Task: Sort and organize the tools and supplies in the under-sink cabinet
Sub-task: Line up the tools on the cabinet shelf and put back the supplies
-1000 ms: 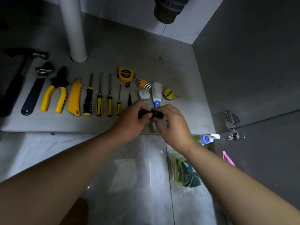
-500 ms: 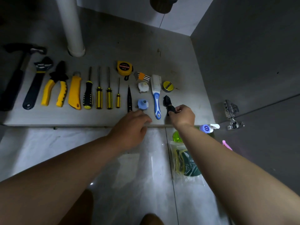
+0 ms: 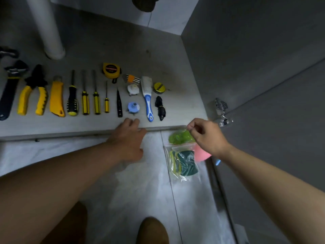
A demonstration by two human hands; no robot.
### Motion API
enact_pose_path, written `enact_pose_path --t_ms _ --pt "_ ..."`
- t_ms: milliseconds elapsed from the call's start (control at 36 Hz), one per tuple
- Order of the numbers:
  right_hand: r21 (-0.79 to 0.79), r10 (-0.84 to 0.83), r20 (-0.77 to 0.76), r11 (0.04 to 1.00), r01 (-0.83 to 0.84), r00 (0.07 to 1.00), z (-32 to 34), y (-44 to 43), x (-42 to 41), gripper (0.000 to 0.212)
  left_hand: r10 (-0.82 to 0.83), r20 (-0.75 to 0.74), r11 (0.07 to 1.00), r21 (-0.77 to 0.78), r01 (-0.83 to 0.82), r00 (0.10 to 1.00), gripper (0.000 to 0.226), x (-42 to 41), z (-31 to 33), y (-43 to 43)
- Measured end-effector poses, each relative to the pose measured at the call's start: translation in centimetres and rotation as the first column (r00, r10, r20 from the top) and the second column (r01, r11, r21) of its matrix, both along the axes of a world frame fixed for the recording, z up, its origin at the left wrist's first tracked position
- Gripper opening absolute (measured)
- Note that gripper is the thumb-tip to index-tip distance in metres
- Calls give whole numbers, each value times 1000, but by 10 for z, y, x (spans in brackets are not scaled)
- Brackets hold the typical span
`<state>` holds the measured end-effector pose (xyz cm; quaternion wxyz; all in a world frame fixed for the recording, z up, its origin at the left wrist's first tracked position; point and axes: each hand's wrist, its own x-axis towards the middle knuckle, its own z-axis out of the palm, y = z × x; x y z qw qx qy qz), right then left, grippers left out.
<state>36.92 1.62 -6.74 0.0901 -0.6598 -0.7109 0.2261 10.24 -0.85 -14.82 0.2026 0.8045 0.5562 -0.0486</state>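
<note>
Nearest to you, a brown shoe [image 3: 152, 229] stood on the tiled floor [image 3: 123, 199]. Ahead of it a clear zip bag [image 3: 183, 163] of green pads lay on the floor, with a pink thing [image 3: 202, 154] just beside it and a bright green thing [image 3: 180, 137] beyond.

Your right hand [image 3: 206, 136] hung over that green thing. Its fingers [image 3: 190, 125] were curled, thumb and forefinger close together, and I could not tell whether they pinched anything. Your left hand [image 3: 128, 138] lay across the front lip of the cabinet floor [image 3: 175, 106], its fingers [image 3: 131, 122] straight, relaxed and holding nothing.

Just past your left hand, the tools lay side by side in a row on the cabinet floor: wrench [image 3: 8, 95], yellow pliers [image 3: 33, 96], utility knife [image 3: 57, 98], four screwdrivers [image 3: 85, 102], a black pointed tool [image 3: 119, 105], a blue round fitting [image 3: 133, 107], a blue-and-white brush [image 3: 147, 99] and a black bundle [image 3: 160, 108].

Behind them sat a white fitting [image 3: 132, 89], a yellow tin [image 3: 159, 88], hex keys [image 3: 132, 79] and a tape measure [image 3: 110, 70]. Farthest back, a white pipe [image 3: 47, 29] rose from the cabinet floor.
</note>
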Motion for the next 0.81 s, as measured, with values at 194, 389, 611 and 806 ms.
enact_pose_path --t_ms 194,389,611,806 --pt "-50 -244 222 964 261 944 -2 -59 54 11 -142 -169 979 -169 113 975 69 0 20 6" --pt "-425 -291 268 820 383 918 -53 -87 49 54 -176 -209 956 -270 116 962 61 5 31 9" --pt "-594 -543 64 654 470 837 -105 -76 41 73 -168 -198 971 -201 128 966 54 2 20 9" --pt "-670 -756 -270 592 447 596 -130 -83 31 47 -149 -244 980 -167 110 958 59 10 7 8"
